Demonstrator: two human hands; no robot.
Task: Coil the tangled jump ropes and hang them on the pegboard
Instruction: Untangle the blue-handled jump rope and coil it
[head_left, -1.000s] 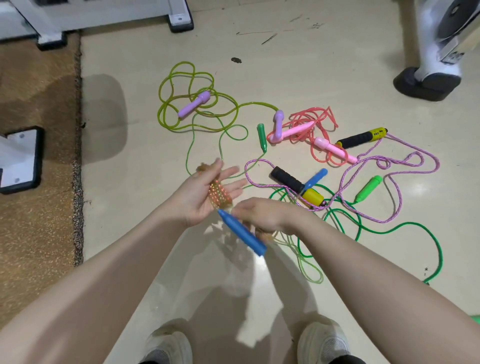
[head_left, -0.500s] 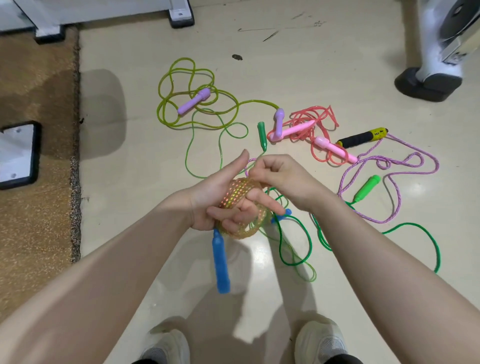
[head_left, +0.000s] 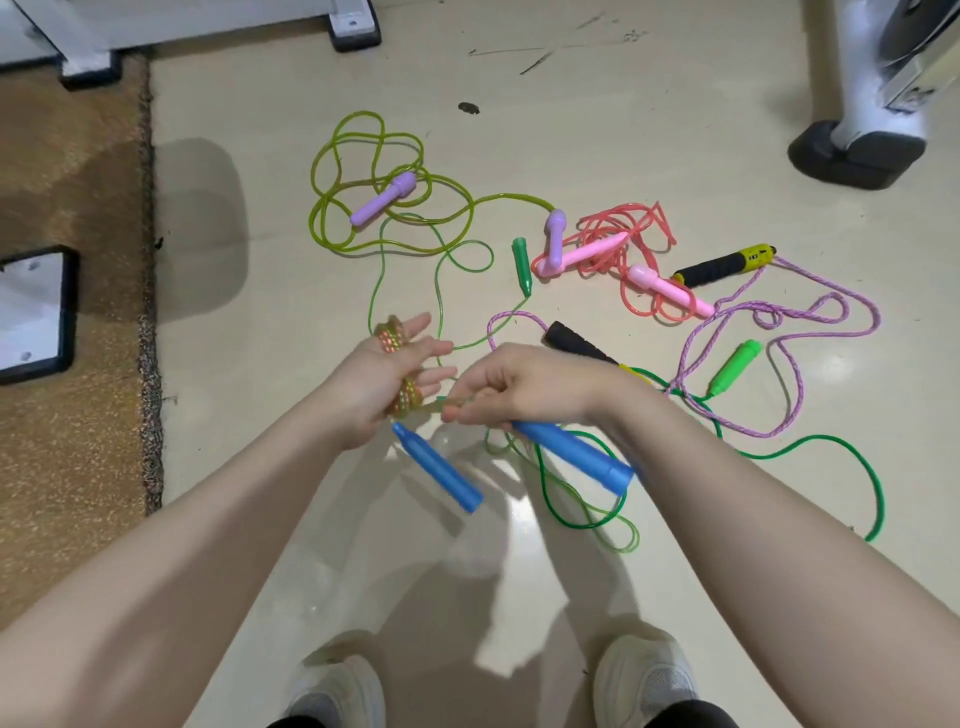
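The sparkly orange-gold cord of the blue-handled jump rope (head_left: 399, 364) is now looped around the flat, open-fingered left hand (head_left: 382, 382) again, while the right hand (head_left: 524, 387), which half a second back was up top, now pinches the tail beside its blue handle (head_left: 571, 454), so one coil's nearly done.

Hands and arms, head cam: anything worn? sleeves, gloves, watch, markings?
Nothing worn. Left hand and right hand are bare: no gloves, and no rings can be made out. Both forearms are bare to the frame edge, with no sleeves, watch, bands or markings visible. Fingernails look short and unpainted, though blur limits detail.
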